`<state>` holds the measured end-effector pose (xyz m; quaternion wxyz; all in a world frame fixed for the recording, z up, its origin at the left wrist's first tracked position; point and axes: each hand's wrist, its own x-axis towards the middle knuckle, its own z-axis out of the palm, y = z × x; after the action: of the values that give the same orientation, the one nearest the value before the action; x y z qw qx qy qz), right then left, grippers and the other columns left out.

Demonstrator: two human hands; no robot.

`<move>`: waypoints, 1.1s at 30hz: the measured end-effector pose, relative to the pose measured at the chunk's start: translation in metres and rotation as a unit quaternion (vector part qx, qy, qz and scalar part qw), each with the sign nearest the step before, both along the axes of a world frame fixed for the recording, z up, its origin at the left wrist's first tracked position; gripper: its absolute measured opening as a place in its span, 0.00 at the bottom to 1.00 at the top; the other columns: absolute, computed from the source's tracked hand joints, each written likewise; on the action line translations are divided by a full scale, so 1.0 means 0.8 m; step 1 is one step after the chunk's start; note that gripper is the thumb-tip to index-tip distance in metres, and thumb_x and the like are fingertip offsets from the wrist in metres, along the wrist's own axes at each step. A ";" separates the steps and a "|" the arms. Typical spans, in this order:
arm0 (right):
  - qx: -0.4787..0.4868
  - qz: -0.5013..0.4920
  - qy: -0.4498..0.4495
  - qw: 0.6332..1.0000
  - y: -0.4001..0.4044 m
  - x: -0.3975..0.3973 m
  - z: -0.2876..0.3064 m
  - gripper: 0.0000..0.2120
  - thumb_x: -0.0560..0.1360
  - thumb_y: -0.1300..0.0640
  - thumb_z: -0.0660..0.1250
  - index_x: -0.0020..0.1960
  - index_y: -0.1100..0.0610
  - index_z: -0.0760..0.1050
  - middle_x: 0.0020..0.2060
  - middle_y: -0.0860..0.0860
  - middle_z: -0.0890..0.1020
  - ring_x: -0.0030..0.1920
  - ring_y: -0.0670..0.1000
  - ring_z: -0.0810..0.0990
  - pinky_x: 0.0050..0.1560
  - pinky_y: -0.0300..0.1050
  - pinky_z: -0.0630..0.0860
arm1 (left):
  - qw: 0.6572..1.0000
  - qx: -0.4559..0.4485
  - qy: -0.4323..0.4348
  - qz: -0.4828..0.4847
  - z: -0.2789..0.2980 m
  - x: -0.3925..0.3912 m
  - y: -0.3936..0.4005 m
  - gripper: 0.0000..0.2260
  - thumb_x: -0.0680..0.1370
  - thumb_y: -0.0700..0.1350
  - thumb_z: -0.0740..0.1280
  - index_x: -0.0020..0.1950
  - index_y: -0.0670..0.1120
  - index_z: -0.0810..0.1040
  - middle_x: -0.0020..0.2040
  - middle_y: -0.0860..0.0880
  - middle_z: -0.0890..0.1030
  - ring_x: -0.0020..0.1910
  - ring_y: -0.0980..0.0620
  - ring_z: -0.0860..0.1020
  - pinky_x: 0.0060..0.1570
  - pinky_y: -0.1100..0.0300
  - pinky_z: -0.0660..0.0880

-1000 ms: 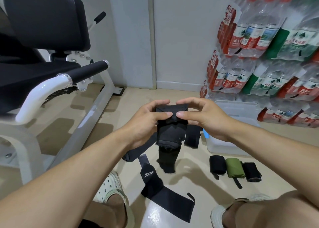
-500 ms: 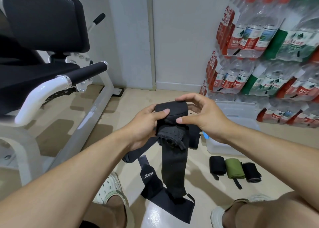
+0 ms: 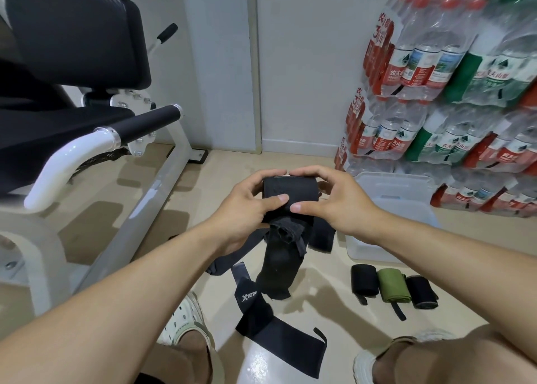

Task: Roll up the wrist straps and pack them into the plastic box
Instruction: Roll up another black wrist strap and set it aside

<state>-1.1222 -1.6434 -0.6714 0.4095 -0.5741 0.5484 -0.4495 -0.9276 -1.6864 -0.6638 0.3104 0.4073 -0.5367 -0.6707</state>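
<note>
Both hands grip one black wrist strap in mid-air, above the floor in front of the plastic box. Left hand and right hand pinch the roll, thumbs on its near face. The tail hangs below. Maintain tension; keep edges aligned while winding.

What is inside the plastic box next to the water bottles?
The plastic box shows only a bare pale bottom; no rolled strap is visible inside. The right hand and forearm cover its near-left part, so that corner cannot be checked.
</note>
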 end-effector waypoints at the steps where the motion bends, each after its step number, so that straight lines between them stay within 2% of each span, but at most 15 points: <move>1: -0.012 -0.004 0.006 1.000 0.000 0.001 0.000 0.25 0.68 0.62 0.82 0.58 0.43 0.80 0.55 0.48 0.84 0.50 0.45 0.85 0.49 0.40 0.81 | 1.000 0.001 0.005 0.009 0.001 -0.001 0.000 0.14 0.81 0.38 0.69 0.65 0.51 0.80 0.61 0.46 0.83 0.51 0.46 0.85 0.56 0.42 0.82; 4: -0.068 -0.011 0.069 0.995 -0.002 0.005 -0.004 0.27 0.66 0.63 0.83 0.56 0.40 0.80 0.56 0.46 0.83 0.57 0.45 0.82 0.54 0.36 0.79 | 0.999 0.006 0.012 0.031 0.001 -0.003 -0.002 0.10 0.81 0.42 0.70 0.63 0.47 0.82 0.61 0.42 0.83 0.51 0.48 0.84 0.59 0.35 0.79; 7: -0.074 -0.005 0.060 0.995 -0.001 0.007 -0.004 0.27 0.67 0.64 0.82 0.58 0.42 0.80 0.58 0.47 0.82 0.58 0.44 0.82 0.54 0.37 0.80 | 0.999 0.001 0.012 0.049 0.000 -0.001 -0.006 0.10 0.81 0.39 0.70 0.62 0.45 0.82 0.60 0.40 0.83 0.50 0.46 0.84 0.53 0.40 0.82; 9: -0.039 0.002 0.018 0.999 0.000 0.005 -0.002 0.26 0.69 0.61 0.81 0.62 0.45 0.79 0.58 0.47 0.83 0.55 0.44 0.84 0.51 0.40 0.81 | 0.998 -0.004 0.014 0.055 -0.001 0.000 -0.007 0.10 0.81 0.38 0.70 0.61 0.45 0.82 0.60 0.41 0.83 0.48 0.46 0.85 0.46 0.48 0.82; 11: 0.009 0.014 -0.047 0.999 -0.001 0.002 -0.003 0.24 0.71 0.57 0.80 0.64 0.46 0.78 0.57 0.48 0.84 0.54 0.47 0.85 0.52 0.47 0.83 | 0.998 -0.010 0.016 0.054 0.000 0.000 -0.007 0.09 0.80 0.37 0.70 0.60 0.44 0.82 0.58 0.43 0.83 0.46 0.47 0.85 0.43 0.52 0.81; 13: 0.027 0.017 -0.064 0.997 -0.001 -0.001 -0.007 0.20 0.71 0.55 0.79 0.61 0.47 0.79 0.56 0.49 0.85 0.54 0.51 0.86 0.57 0.56 0.83 | 0.998 -0.013 0.017 0.050 0.000 0.000 -0.005 0.09 0.80 0.36 0.70 0.58 0.44 0.82 0.56 0.44 0.83 0.46 0.46 0.85 0.44 0.51 0.81; 15: 0.015 0.014 -0.058 0.998 -0.001 0.000 -0.010 0.17 0.72 0.58 0.79 0.58 0.46 0.79 0.55 0.49 0.85 0.53 0.53 0.86 0.59 0.58 0.82 | 0.999 -0.008 0.015 0.043 0.000 -0.001 -0.004 0.08 0.80 0.37 0.71 0.58 0.45 0.82 0.56 0.44 0.82 0.46 0.47 0.85 0.49 0.46 0.83; 17: 0.003 0.009 -0.062 0.998 -0.001 0.000 -0.010 0.17 0.72 0.61 0.79 0.55 0.44 0.80 0.55 0.49 0.84 0.52 0.53 0.86 0.58 0.57 0.82 | 0.999 0.013 0.007 0.037 0.001 -0.001 -0.003 0.10 0.80 0.42 0.72 0.61 0.46 0.80 0.58 0.43 0.82 0.47 0.49 0.85 0.55 0.41 0.82; 19: -0.005 0.009 -0.071 0.997 -0.001 0.000 -0.009 0.18 0.72 0.64 0.78 0.54 0.45 0.80 0.55 0.48 0.84 0.52 0.53 0.86 0.54 0.54 0.83 | 0.999 0.039 0.000 0.021 0.003 -0.002 -0.001 0.13 0.80 0.46 0.71 0.64 0.46 0.79 0.59 0.41 0.82 0.48 0.50 0.85 0.57 0.41 0.82; 22: -0.022 0.009 -0.068 0.997 0.000 0.000 -0.007 0.19 0.72 0.67 0.77 0.55 0.49 0.78 0.54 0.46 0.84 0.51 0.49 0.86 0.49 0.46 0.82 | 0.998 0.065 0.002 -0.003 0.007 -0.004 0.003 0.15 0.82 0.51 0.67 0.64 0.43 0.78 0.52 0.44 0.86 0.51 0.45 0.85 0.58 0.39 0.80; 25: -0.034 0.007 -0.039 0.999 0.000 0.001 -0.007 0.20 0.71 0.68 0.78 0.53 0.48 0.77 0.51 0.45 0.84 0.53 0.46 0.85 0.49 0.41 0.81 | 0.998 0.063 0.017 0.008 0.007 -0.004 0.000 0.11 0.83 0.50 0.66 0.58 0.44 0.80 0.44 0.49 0.85 0.46 0.47 0.84 0.59 0.39 0.80; 28: -0.020 0.015 -0.026 0.999 0.000 0.000 -0.005 0.20 0.71 0.69 0.78 0.55 0.50 0.77 0.52 0.47 0.83 0.54 0.45 0.83 0.50 0.40 0.79 | 0.998 0.052 0.008 0.025 0.005 -0.006 -0.003 0.10 0.83 0.46 0.67 0.60 0.43 0.81 0.45 0.48 0.84 0.40 0.52 0.83 0.52 0.47 0.82; 31: 0.019 0.024 -0.059 0.998 0.000 0.003 -0.002 0.19 0.73 0.63 0.77 0.60 0.53 0.76 0.55 0.45 0.83 0.54 0.43 0.83 0.50 0.40 0.80 | 0.999 0.037 0.001 0.038 0.004 -0.006 -0.004 0.11 0.83 0.43 0.67 0.64 0.44 0.80 0.52 0.45 0.84 0.42 0.54 0.85 0.50 0.51 0.83; 33: 0.071 0.025 -0.098 0.992 0.000 0.006 -0.002 0.23 0.72 0.51 0.75 0.65 0.51 0.75 0.58 0.45 0.83 0.57 0.46 0.84 0.55 0.51 0.83 | 0.999 0.030 0.004 0.040 0.004 -0.006 -0.005 0.12 0.83 0.41 0.67 0.67 0.46 0.79 0.56 0.44 0.84 0.46 0.54 0.85 0.54 0.51 0.82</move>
<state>-1.1177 -1.6432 -0.6727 0.5120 -0.5099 0.5218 -0.4534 -0.9321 -1.6903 -0.6607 0.3266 0.4347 -0.4984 -0.6752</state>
